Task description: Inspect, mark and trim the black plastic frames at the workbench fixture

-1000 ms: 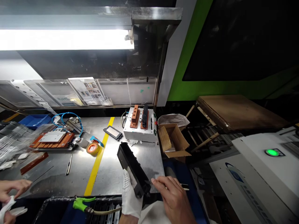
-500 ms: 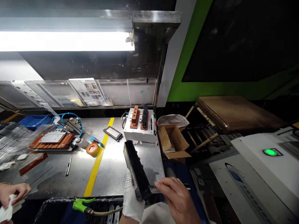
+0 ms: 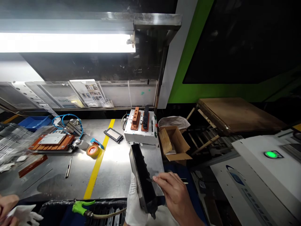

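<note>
My left hand (image 3: 134, 202), in a white glove, is wrapped round a long black plastic part (image 3: 142, 172). The part is tilted, its far end pointing up and slightly left over the bench. My bare right hand (image 3: 175, 191) pinches a slim knife (image 3: 150, 180) whose dark, blade-like tip meets or nearly meets the part's right edge. Its pale end shows behind the fingers; most of the handle is hidden. Beyond the part stands a white fixture box (image 3: 141, 137) bearing an orange-brown block and a black block. A flat black frame (image 3: 113, 134) lies to the left of that box.
On the metal bench (image 3: 77, 185) lie a roll of yellow tape (image 3: 93, 151), a pen-like cutter (image 3: 68, 167) and an orange-brown fixture (image 3: 50, 142). A green air gun (image 3: 82, 207) hangs at the front edge. Right stands an open carton (image 3: 175, 141). A co-worker's hands (image 3: 8, 205) with a white glove are lower left.
The black part has shifted a little right and down with my left hand. The knife tip has moved up along its edge. The co-worker's hands have moved lower, a white glove now showing more.
</note>
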`<action>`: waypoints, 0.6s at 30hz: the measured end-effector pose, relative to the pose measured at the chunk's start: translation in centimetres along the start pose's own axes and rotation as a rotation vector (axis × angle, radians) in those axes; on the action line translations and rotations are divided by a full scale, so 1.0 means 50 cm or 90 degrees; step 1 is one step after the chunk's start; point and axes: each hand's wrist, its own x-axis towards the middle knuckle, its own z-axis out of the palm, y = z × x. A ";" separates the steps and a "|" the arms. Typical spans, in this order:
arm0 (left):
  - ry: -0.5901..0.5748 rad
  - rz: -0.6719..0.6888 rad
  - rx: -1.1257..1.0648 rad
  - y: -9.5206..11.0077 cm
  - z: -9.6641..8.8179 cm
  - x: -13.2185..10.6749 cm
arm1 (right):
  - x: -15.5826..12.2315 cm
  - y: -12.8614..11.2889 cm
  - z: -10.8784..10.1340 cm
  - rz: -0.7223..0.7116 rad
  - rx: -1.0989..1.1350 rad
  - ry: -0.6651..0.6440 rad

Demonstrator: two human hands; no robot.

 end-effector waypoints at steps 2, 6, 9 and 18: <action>0.005 0.005 0.002 -0.009 0.003 0.001 | 0.007 0.012 0.006 0.002 -0.002 0.011; 0.006 0.009 0.006 -0.019 0.003 -0.005 | 0.012 0.050 0.013 0.040 -0.099 0.055; 0.007 0.006 0.011 -0.020 0.002 -0.009 | 0.017 0.062 0.000 0.030 -0.082 0.074; 0.068 -0.022 -0.009 -0.015 0.005 -0.006 | 0.034 0.037 -0.024 -0.010 0.026 -0.048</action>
